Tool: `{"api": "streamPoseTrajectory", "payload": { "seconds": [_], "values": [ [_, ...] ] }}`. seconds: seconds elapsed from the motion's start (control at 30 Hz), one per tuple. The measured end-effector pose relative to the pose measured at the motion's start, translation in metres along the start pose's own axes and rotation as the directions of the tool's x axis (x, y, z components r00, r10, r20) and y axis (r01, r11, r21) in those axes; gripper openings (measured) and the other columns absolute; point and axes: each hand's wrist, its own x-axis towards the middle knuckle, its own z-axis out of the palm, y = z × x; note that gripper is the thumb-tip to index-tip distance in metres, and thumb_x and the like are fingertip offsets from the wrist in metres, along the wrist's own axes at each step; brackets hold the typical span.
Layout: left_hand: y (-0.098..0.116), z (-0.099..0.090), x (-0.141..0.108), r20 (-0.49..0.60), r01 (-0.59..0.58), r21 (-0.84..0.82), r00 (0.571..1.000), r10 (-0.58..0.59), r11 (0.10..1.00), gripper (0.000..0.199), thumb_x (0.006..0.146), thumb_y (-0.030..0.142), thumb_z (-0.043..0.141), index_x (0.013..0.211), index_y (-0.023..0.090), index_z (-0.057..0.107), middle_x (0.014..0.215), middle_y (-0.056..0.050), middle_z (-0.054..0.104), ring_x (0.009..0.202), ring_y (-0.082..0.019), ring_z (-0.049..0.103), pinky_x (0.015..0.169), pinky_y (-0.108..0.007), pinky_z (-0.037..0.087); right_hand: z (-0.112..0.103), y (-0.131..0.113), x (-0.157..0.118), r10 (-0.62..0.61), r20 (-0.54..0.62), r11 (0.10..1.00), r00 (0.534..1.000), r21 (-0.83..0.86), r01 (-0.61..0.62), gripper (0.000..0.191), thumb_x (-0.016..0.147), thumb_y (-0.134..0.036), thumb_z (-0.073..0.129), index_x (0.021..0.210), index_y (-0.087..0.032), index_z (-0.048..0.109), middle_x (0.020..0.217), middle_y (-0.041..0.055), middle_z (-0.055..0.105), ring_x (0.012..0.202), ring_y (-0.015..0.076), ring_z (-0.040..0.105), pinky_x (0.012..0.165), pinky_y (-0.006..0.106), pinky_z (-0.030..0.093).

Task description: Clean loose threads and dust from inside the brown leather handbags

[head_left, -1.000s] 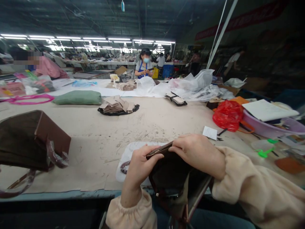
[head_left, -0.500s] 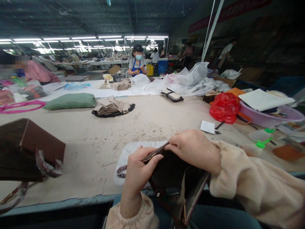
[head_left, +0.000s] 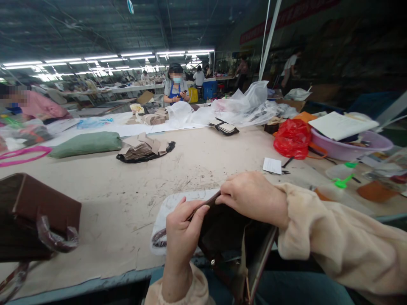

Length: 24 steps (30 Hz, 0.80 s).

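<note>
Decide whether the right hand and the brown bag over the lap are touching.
Touching: the head view shows the right hand gripping the brown bag at its upper edge.

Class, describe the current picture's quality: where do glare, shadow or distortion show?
Head view, background: ceiling lights blow out to white; the upper right sinks into darkness. Head view, foreground: left hand and right hand read clearly, but inside the brown bag shadow hides most detail. Head view, right edge: the sleeve looks stretched and soft.

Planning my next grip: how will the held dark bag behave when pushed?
The dark bag is probably stiffish along its rim, fairly straight between left hand and right hand; its pale inner piece looks thin, so likely floppy.
</note>
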Motion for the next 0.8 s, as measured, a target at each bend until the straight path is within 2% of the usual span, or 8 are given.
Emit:
{"api": "streamPoseTrajectory", "payload": {
  "seconds": [0.1,0.23,0.4,0.8],
  "values": [
    [0.0,0.001,0.001,-0.035,0.004,0.004,0.999,-0.004,1.0,0.012,0.081,0.03,0.062,0.081,0.027,0.073,0.077,0.005,0.073,0.074,-0.014,0.066,0.11,-0.044,0.034,-0.005,0.007,-0.005,-0.018,0.036,1.0,0.999,0.016,0.017,0.025,0.087,-0.038,0.053,0.077,-0.023,0.07,0.081,0.003,0.071,0.077,0.0203,0.065,0.06,0.028,0.038],
    [0.001,0.001,0.002,-0.054,0.008,0.006,0.998,-0.008,1.0,0.013,0.079,0.031,0.062,0.078,0.025,0.073,0.074,0.003,0.073,0.074,-0.017,0.067,0.109,-0.047,0.035,-0.007,0.016,-0.011,0.025,0.055,0.998,0.998,0.05,-0.028,0.027,0.09,-0.037,0.05,0.078,-0.024,0.071,0.08,0.0033,0.071,0.081,0.019,0.065,0.064,0.027,0.04],
    [0.002,0.001,0.0,-0.045,0.03,0.012,0.999,-0.03,0.999,0.012,0.08,0.03,0.062,0.079,0.025,0.073,0.078,0.002,0.074,0.082,-0.019,0.068,0.109,-0.046,0.034,-0.003,0.019,-0.01,0.068,0.016,0.997,0.998,0.04,-0.069,0.03,0.09,-0.039,0.049,0.077,-0.022,0.07,0.08,0.0041,0.071,0.079,0.0196,0.065,0.063,0.027,0.039],
    [0.003,-0.002,0.0,-0.014,0.03,0.025,0.999,-0.03,0.999,0.013,0.08,0.031,0.062,0.078,0.024,0.073,0.079,0.001,0.074,0.08,-0.019,0.068,0.111,-0.047,0.033,0.002,0.02,-0.008,0.107,-0.048,0.994,0.993,0.02,-0.106,0.031,0.09,-0.039,0.048,0.075,-0.021,0.069,0.078,0.0037,0.071,0.075,0.0197,0.064,0.056,0.028,0.032]
  ]
}}
